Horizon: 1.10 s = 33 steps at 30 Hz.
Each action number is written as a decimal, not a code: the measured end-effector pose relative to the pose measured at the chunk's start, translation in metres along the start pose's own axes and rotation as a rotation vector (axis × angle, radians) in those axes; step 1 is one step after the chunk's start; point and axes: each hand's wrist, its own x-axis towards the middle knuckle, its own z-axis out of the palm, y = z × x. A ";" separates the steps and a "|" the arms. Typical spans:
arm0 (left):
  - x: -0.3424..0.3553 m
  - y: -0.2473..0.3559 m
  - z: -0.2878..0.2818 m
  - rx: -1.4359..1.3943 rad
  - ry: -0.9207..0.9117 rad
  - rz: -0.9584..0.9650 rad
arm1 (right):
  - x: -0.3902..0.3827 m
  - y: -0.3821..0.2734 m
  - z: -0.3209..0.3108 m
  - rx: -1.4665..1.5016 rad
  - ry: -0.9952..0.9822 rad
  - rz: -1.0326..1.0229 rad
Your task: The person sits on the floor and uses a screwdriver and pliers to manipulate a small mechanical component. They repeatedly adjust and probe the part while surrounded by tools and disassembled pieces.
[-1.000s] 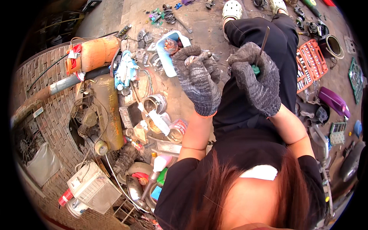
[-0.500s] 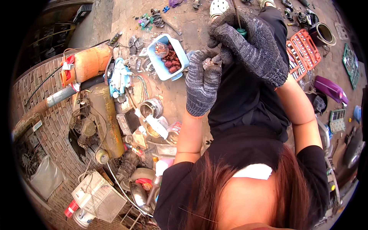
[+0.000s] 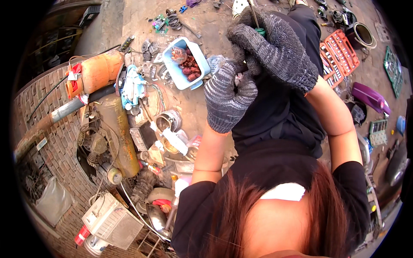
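Note:
Both of my hands wear grey knitted gloves and are close together over my dark trousers. My left hand (image 3: 229,98) is closed, its fingertips pinching a small pale, pinkish part (image 3: 238,79) that the glove mostly hides. Just beyond it, my right hand (image 3: 282,53) is closed around a screwdriver-like tool with a green handle (image 3: 260,32). The tool's thin shaft (image 3: 254,16) points away from me, toward the top of the picture. The right fingertips come down beside the small part; whether they touch it I cannot tell.
Left of my hands stands a light-blue tub (image 3: 173,74) holding reddish-brown parts. An orange gas cylinder (image 3: 101,69), cans and loose metal parts crowd the left. To the right lie an open orange socket set (image 3: 340,53), a black bucket (image 3: 360,36) and a purple object (image 3: 369,98).
My right hand has shifted slightly left and toward the top, with the tool. My left hand has turned a little, and its fingers have curled more around the small part.

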 end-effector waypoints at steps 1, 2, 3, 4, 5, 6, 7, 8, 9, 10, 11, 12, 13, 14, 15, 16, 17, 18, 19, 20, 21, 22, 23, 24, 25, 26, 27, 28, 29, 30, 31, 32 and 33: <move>0.000 0.000 0.002 -0.033 0.009 0.018 | 0.002 -0.008 -0.001 0.099 -0.054 0.136; -0.001 -0.001 0.002 -0.067 0.018 0.035 | 0.003 -0.013 0.000 0.198 -0.108 0.272; 0.000 -0.001 0.000 -0.033 -0.031 0.138 | 0.002 -0.013 0.001 0.145 -0.031 0.296; 0.000 0.000 0.001 -0.021 -0.027 0.147 | 0.003 -0.002 0.001 -0.062 0.026 0.007; 0.000 0.001 0.001 -0.008 -0.022 0.156 | 0.006 0.016 0.002 -0.268 0.082 -0.282; 0.000 0.000 0.002 0.007 -0.015 0.163 | 0.000 0.015 0.006 -0.034 -0.005 -0.102; -0.001 -0.001 0.002 0.021 -0.008 0.169 | -0.005 0.013 0.010 0.192 -0.050 0.092; -0.001 -0.001 0.002 0.036 -0.001 0.176 | -0.005 0.011 0.013 0.381 -0.053 0.213; -0.001 -0.001 0.003 0.046 0.005 0.185 | -0.004 0.008 0.015 0.567 -0.053 0.333; -0.001 -0.002 0.004 0.056 0.011 0.194 | -0.003 0.007 0.016 0.752 -0.051 0.454; -0.001 -0.004 0.007 0.031 0.047 0.219 | -0.006 0.015 0.023 1.004 0.009 0.501; -0.001 -0.009 0.012 0.012 0.086 0.245 | -0.006 0.015 0.027 1.031 0.064 0.522; -0.001 -0.012 0.014 -0.007 0.125 0.271 | -0.005 0.014 0.031 1.057 0.119 0.542; 0.001 -0.013 0.013 0.049 0.133 0.294 | -0.005 0.014 0.034 1.082 0.174 0.563; 0.002 -0.014 0.014 0.099 0.138 0.319 | -0.003 0.020 0.032 1.158 0.156 0.584; 0.005 -0.013 0.014 0.150 0.144 0.343 | -0.004 0.023 0.034 1.176 0.188 0.582; 0.007 -0.008 0.007 0.410 0.104 0.411 | -0.003 0.025 0.037 1.195 0.220 0.579; 0.007 -0.006 0.003 0.433 0.119 0.422 | -0.002 0.024 0.041 1.216 0.247 0.578; 0.007 -0.005 0.000 0.456 0.133 0.433 | -0.003 0.020 0.044 1.191 0.247 0.617; 0.005 -0.009 0.003 0.323 0.196 0.379 | -0.006 0.013 0.047 1.164 0.247 0.657; 0.004 -0.012 0.005 0.184 0.265 0.337 | -0.007 0.008 0.049 1.140 0.244 0.693; 0.005 -0.012 0.006 0.043 0.337 0.309 | -0.008 0.012 0.051 1.188 0.207 0.675; 0.008 -0.009 0.006 -0.002 0.426 0.290 | -0.010 0.021 0.051 1.235 0.169 0.659; 0.011 -0.011 0.004 -0.068 0.451 0.266 | -0.009 0.023 0.052 1.281 0.135 0.639; 0.012 -0.013 0.003 -0.137 0.476 0.242 | -0.010 0.021 0.056 1.226 0.221 0.675; 0.013 -0.015 0.001 -0.207 0.504 0.220 | -0.012 0.018 0.056 1.219 0.215 0.649; 0.015 -0.007 0.001 -0.340 0.550 0.102 | -0.016 0.016 0.056 1.220 0.204 0.626; 0.016 -0.003 -0.001 -0.472 0.593 -0.016 | -0.019 0.014 0.055 1.221 0.193 0.603; 0.012 -0.015 -0.009 -0.392 0.493 -0.090 | -0.022 0.010 0.051 1.209 0.154 0.546; 0.013 -0.017 -0.010 -0.464 0.523 -0.135 | -0.022 0.003 0.053 1.053 0.214 0.541; 0.014 -0.016 -0.009 -0.538 0.554 -0.185 | -0.022 -0.007 0.053 0.893 0.272 0.536; 0.016 -0.014 -0.009 -0.613 0.583 -0.235 | -0.024 -0.015 0.055 0.733 0.329 0.529; 0.016 -0.007 -0.014 -0.719 0.519 -0.333 | -0.027 -0.020 0.055 0.777 0.351 0.458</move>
